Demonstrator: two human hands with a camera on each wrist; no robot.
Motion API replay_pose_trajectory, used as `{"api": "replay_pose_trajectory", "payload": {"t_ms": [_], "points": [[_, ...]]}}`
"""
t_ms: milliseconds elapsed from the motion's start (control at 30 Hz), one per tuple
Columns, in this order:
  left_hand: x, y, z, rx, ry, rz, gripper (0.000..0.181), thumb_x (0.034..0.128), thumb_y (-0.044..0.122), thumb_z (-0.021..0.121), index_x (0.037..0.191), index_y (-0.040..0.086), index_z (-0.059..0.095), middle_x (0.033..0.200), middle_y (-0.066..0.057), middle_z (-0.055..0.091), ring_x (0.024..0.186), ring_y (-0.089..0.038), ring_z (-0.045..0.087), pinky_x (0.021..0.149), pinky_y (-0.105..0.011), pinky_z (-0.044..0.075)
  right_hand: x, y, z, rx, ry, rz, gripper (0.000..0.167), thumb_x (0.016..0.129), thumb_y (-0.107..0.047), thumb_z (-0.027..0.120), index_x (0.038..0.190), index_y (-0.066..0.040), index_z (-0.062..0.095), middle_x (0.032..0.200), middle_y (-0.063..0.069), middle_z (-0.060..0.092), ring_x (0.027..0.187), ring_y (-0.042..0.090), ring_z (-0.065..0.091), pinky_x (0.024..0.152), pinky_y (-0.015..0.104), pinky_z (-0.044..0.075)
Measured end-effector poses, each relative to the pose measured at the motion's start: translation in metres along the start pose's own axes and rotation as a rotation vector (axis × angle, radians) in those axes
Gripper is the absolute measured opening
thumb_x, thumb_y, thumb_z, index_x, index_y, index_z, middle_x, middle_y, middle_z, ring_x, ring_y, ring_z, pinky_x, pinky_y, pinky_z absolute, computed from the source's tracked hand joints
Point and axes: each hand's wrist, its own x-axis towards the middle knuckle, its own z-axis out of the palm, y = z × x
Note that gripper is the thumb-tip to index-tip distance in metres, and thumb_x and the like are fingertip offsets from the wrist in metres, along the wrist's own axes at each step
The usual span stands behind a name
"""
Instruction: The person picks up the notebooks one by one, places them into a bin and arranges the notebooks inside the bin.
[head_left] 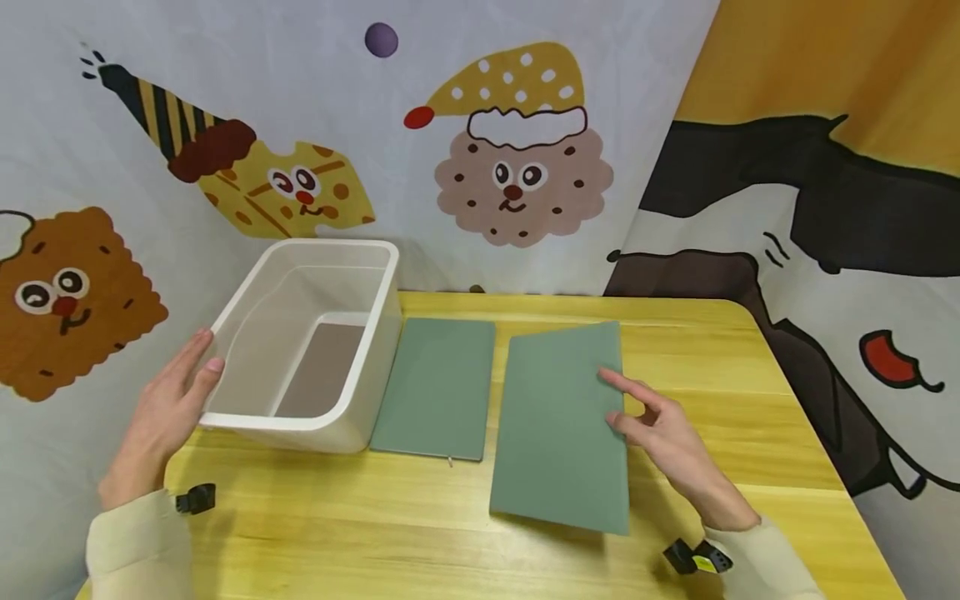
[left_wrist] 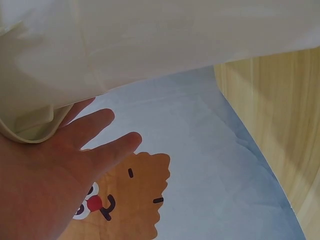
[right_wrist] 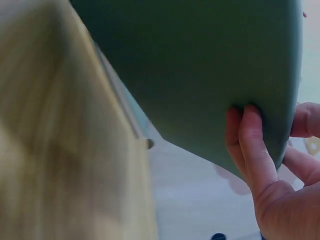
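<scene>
At the left, my left hand (head_left: 168, 404) rests against the outer side of a white plastic bin (head_left: 365, 379), fingers fairly straight and thumb at the rim. The left wrist view shows this hand (left_wrist: 55, 175) spread beside the bin wall (left_wrist: 165, 40). My right hand (head_left: 667, 437) pinches the right edge of a green flat panel (head_left: 558, 425), tilted and partly raised off the table. In the right wrist view the fingers of this hand (right_wrist: 275, 185) lie on both faces of the panel (right_wrist: 200, 65). A second green panel (head_left: 442, 387) lies flat between bin and raised panel.
The yellow wooden table (head_left: 375, 533) has its back edge along a cartoon-printed cloth (head_left: 420, 200). A brown-grey area (head_left: 322, 371) shows on the bin's floor. Black straps (head_left: 197, 498) are near both wrists.
</scene>
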Motion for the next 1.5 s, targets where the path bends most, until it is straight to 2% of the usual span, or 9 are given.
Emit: {"api": "replay_pose_trajectory", "payload": {"t_ms": [133,233,333,433,500,600,667,1100,1500], "points": [[-0.001,0.001,-0.001,0.008,-0.002,0.002,0.060,0.1136,0.035,0.031,0.167,0.012,0.016,0.172,-0.016,0.008,0.151,-0.057,0.011,0.115,-0.077,0.006,-0.003,-0.014,-0.003,0.016,0.044,-0.024,0.052,0.103,-0.011,0.065,0.154,-0.015,0.053,0.145,0.009,0.048,0.053,0.006,0.033,0.064,0.024,0.047],[-0.002,0.001,-0.001,0.012,-0.003,0.006,0.060,0.1136,0.035,0.032,0.167,0.012,0.016,0.173,-0.014,0.007,0.151,-0.057,0.011,0.115,-0.077,0.006,-0.004,-0.023,-0.004,0.049,0.082,-0.038,0.050,0.103,-0.012,0.065,0.152,-0.013,0.055,0.106,0.000,0.056,0.057,0.009,0.036,0.067,0.023,0.048],[-0.002,0.001,-0.001,0.011,-0.005,0.001,0.061,0.1137,0.036,0.032,0.167,0.012,0.015,0.173,-0.012,0.005,0.151,-0.057,0.010,0.115,-0.077,0.006,-0.004,-0.031,-0.004,0.089,0.116,-0.049,0.050,0.102,-0.013,0.066,0.151,-0.012,0.056,0.091,-0.003,0.050,0.061,0.012,0.042,0.066,0.023,0.045],[-0.002,0.002,-0.001,0.011,-0.011,-0.009,0.061,0.1137,0.037,0.031,0.167,0.013,0.014,0.173,-0.010,0.003,0.152,-0.057,0.008,0.114,-0.078,0.005,-0.003,-0.039,-0.003,0.139,0.136,-0.069,0.050,0.102,-0.012,0.067,0.151,-0.011,0.056,0.103,-0.001,0.055,0.063,0.011,0.042,0.061,0.025,0.040],[-0.002,0.002,-0.001,0.016,-0.015,-0.016,0.061,0.1138,0.037,0.031,0.167,0.013,0.014,0.174,-0.009,0.002,0.152,-0.057,0.008,0.113,-0.079,0.005,-0.002,-0.044,-0.001,0.174,0.135,-0.084,0.050,0.102,-0.012,0.066,0.152,-0.011,0.055,0.125,0.001,0.057,0.067,0.010,0.044,0.062,0.023,0.042],[-0.002,0.002,-0.001,0.016,-0.015,-0.019,0.061,0.1139,0.038,0.031,0.167,0.013,0.014,0.174,-0.010,0.003,0.152,-0.057,0.008,0.113,-0.079,0.005,0.002,-0.052,0.004,0.270,0.121,-0.107,0.051,0.103,-0.009,0.064,0.153,-0.009,0.053,0.155,0.003,0.047,0.071,0.008,0.045,0.063,0.018,0.044],[-0.003,0.002,-0.001,0.014,-0.013,-0.018,0.061,0.1139,0.037,0.031,0.167,0.012,0.014,0.173,-0.011,0.003,0.152,-0.057,0.008,0.113,-0.079,0.005,0.004,-0.058,0.008,0.339,0.109,-0.121,0.051,0.103,-0.006,0.063,0.153,-0.008,0.052,0.161,0.004,0.042,0.072,0.007,0.046,0.063,0.016,0.044],[-0.004,0.001,-0.001,-0.008,-0.002,-0.003,0.060,0.1137,0.036,0.032,0.167,0.013,0.016,0.174,-0.007,0.003,0.152,-0.056,0.008,0.116,-0.077,0.004,0.030,-0.107,0.043,0.575,0.074,-0.203,0.050,0.102,0.001,0.062,0.151,-0.004,0.053,0.163,0.008,0.040,0.073,0.005,0.054,0.064,0.015,0.049],[-0.005,-0.001,0.000,-0.030,-0.002,0.018,0.059,0.1139,0.034,0.030,0.167,0.012,0.017,0.173,-0.009,0.006,0.152,-0.057,0.008,0.115,-0.077,0.004,0.064,-0.143,0.099,0.719,0.000,-0.254,0.052,0.101,0.003,0.057,0.152,-0.006,0.053,0.154,0.003,0.051,0.072,0.008,0.057,0.064,0.019,0.051]]}}
